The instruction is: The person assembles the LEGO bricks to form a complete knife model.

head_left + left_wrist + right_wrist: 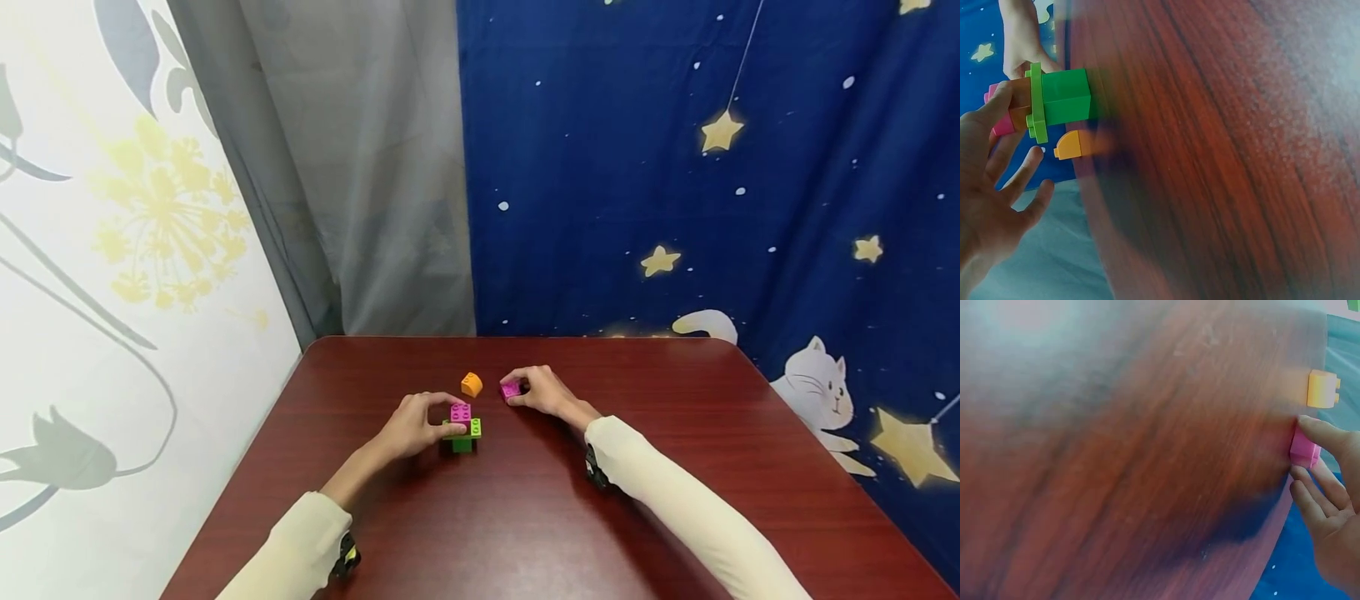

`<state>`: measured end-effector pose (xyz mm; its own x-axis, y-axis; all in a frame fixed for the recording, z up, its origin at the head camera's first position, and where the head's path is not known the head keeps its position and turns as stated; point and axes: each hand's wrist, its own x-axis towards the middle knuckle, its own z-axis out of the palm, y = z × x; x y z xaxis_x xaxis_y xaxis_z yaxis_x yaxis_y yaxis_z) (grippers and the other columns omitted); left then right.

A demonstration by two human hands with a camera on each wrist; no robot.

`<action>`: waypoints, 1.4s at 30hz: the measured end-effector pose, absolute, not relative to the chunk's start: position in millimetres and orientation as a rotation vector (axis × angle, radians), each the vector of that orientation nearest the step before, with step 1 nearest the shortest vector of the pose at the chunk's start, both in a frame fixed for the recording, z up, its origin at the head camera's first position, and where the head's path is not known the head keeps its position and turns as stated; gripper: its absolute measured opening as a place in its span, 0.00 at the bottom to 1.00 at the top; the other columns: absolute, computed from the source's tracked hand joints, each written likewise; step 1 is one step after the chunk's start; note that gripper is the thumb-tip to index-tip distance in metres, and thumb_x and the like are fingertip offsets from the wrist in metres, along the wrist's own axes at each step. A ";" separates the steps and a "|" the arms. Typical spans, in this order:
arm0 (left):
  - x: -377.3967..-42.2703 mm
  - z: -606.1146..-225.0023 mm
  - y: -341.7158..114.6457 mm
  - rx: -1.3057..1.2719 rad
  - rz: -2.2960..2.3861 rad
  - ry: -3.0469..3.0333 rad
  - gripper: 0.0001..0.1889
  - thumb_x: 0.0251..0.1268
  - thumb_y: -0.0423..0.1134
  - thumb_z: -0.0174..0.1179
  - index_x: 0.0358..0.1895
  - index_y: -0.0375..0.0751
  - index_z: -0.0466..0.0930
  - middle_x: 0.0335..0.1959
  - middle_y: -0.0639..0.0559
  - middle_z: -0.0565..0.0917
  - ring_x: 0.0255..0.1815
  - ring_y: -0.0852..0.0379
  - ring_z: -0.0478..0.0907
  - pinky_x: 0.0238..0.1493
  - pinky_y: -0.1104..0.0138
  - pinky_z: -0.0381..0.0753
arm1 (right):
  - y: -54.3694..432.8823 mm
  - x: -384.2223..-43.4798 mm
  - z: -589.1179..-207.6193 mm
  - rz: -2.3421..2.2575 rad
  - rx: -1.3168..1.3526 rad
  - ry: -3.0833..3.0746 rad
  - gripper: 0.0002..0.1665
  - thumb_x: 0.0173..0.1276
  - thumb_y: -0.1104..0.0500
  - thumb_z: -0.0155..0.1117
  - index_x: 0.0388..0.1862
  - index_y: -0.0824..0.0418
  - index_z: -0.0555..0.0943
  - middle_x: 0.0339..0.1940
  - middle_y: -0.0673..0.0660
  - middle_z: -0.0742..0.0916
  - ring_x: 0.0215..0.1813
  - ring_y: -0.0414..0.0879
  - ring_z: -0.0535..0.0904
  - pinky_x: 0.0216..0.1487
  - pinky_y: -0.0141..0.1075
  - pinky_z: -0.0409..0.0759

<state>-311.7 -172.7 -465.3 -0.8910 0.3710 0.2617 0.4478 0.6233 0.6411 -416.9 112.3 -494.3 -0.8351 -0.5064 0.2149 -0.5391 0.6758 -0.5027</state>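
Note:
In the head view, my left hand (pixel 411 427) grips a small stack of toy building bricks between thumb and fingers. A magenta brick (pixel 461 412) tops it, above a wider lime green plate (pixel 476 427) and a green brick (pixel 462 445) at the bottom. The left wrist view also shows a brownish-orange part (pixel 1020 117) between the magenta brick and the plate. Farther right, my right hand (pixel 546 392) pinches a second magenta brick (pixel 510 390) at the tabletop. In the right wrist view that magenta brick (pixel 1304 450) sits between thumb and fingertips.
An orange brick with a rounded side (pixel 471 384) lies on the dark red wooden table (pixel 540 517), between and beyond the hands. Behind the table's far edge hang a grey curtain (pixel 390 167) and a blue star-patterned curtain (pixel 600 167). A white patterned panel (pixel 150 375) borders the left.

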 end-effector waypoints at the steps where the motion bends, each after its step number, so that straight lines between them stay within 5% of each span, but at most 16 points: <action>1: -311.1 -465.2 -172.8 -0.690 -1.123 -2.738 0.19 0.60 0.50 0.77 0.52 0.51 0.88 0.50 0.52 0.89 0.57 0.45 0.83 0.62 0.47 0.79 | 112.4 -414.5 -494.1 0.868 0.887 -2.820 0.20 0.62 0.57 0.82 0.54 0.52 0.90 0.50 0.54 0.90 0.48 0.47 0.84 0.52 0.41 0.84; 12: -308.5 -463.1 -172.6 -0.728 -1.159 -2.702 0.19 0.59 0.48 0.78 0.52 0.47 0.88 0.47 0.48 0.89 0.53 0.43 0.84 0.60 0.46 0.80 | 115.2 -389.8 -483.9 0.943 0.949 -2.749 0.20 0.61 0.56 0.82 0.52 0.54 0.90 0.45 0.53 0.90 0.46 0.49 0.86 0.50 0.43 0.86; 19: -311.6 -466.6 -173.5 -0.763 -1.244 -2.669 0.18 0.59 0.45 0.78 0.51 0.47 0.89 0.38 0.53 0.89 0.36 0.49 0.83 0.39 0.61 0.85 | 114.6 -374.5 -474.2 0.958 1.027 -2.703 0.20 0.62 0.55 0.81 0.53 0.55 0.90 0.44 0.51 0.91 0.46 0.48 0.86 0.51 0.45 0.86; 26: -312.7 -467.5 -173.3 -0.789 -1.323 -2.643 0.17 0.59 0.41 0.78 0.51 0.43 0.88 0.39 0.47 0.89 0.39 0.50 0.87 0.45 0.52 0.88 | 110.9 -362.1 -457.7 0.991 1.104 -2.644 0.21 0.63 0.57 0.81 0.54 0.57 0.89 0.48 0.52 0.91 0.48 0.44 0.86 0.55 0.47 0.85; 42: -314.5 -468.7 -174.1 -0.789 -1.299 -2.661 0.18 0.59 0.43 0.78 0.50 0.41 0.88 0.39 0.48 0.90 0.40 0.52 0.87 0.45 0.57 0.88 | 87.8 -344.5 -427.2 0.985 1.207 -2.560 0.21 0.63 0.56 0.81 0.55 0.58 0.89 0.49 0.50 0.91 0.48 0.42 0.85 0.53 0.44 0.86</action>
